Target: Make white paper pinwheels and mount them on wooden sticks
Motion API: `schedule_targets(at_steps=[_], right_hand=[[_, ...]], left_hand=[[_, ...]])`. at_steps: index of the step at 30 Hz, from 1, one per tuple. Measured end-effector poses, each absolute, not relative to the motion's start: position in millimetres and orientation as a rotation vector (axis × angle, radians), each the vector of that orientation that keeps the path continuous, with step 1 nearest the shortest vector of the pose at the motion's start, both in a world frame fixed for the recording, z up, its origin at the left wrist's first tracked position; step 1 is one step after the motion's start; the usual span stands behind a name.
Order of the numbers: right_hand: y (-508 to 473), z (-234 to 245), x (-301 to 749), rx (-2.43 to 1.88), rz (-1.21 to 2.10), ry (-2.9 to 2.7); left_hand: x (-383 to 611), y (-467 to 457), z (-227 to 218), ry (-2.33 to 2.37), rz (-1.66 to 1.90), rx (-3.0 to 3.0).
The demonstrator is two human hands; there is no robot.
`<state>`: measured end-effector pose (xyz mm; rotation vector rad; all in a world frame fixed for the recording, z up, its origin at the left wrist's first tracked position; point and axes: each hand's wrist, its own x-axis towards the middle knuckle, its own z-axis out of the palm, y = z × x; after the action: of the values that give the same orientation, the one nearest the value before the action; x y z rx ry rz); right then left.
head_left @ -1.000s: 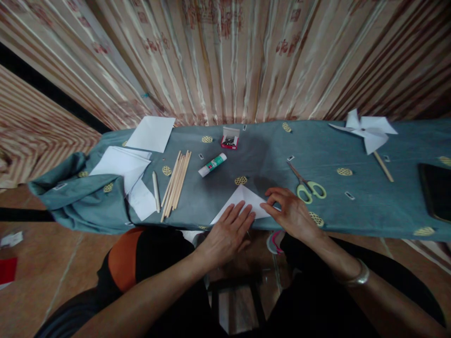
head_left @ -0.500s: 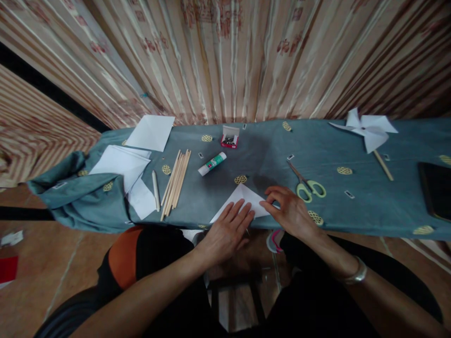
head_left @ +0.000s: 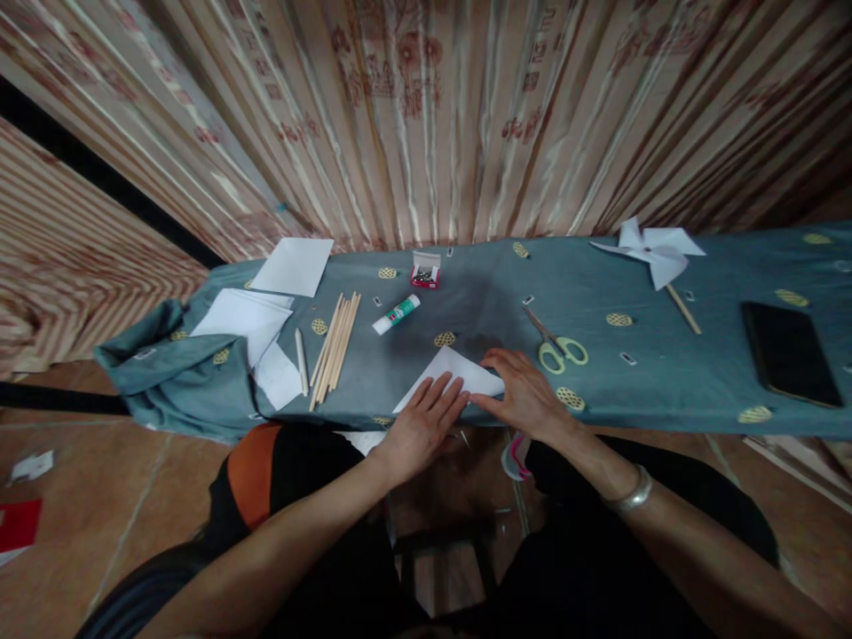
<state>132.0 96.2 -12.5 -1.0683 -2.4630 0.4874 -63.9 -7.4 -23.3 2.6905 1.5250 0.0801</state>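
White paper [head_left: 445, 362] lay at the near edge of the cloth-covered table [head_left: 483, 302], about mid-table, its far part showing as a triangle pointing away from the person; hands covered part of the near side. Left hand [head_left: 419, 430] was palm down, fingers straight and slightly spread, fingertips flat on the paper. Right hand [head_left: 525, 395] was at the paper's right corner, thumb and forefinger apart in a C shape, thumb tip just beside the left fingertips; could not tell whether it pinched the paper. Silver bracelet [head_left: 635, 491] sat on the right wrist.

Scissors [head_left: 557, 341] with green handles lay just beyond the right hand, blades pointing away. Glue stick [head_left: 398, 314] lay on its side beyond the paper, near a small red box [head_left: 424, 277], lid up, dark bits inside, too small to identify. To the left: a group of wooden sticks [head_left: 336, 351] side by side, then a white pencil-like stick [head_left: 302, 361] just beside them, then overlapping paper sheets [head_left: 243, 315], partly under a fold of cloth. One more square sheet [head_left: 293, 266] lay behind those. Far right: paper pinwheel [head_left: 666, 257] on a wooden stick, and a black phone [head_left: 792, 355] lying flat. Patterned curtain [head_left: 426, 160] hung behind the table.
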Motion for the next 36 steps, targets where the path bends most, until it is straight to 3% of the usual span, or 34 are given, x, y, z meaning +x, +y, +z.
schedule_targets(at_steps=[22,36], right_hand=[[110,-22,184,-1.027,0.671,-2.451],[119,-13,138,-0.994,0.723,-2.463]], left_hand=[[-140,-58,-15,1.763,-0.101,2.667],[-142,-61,-30,1.847,-0.073,2.658]])
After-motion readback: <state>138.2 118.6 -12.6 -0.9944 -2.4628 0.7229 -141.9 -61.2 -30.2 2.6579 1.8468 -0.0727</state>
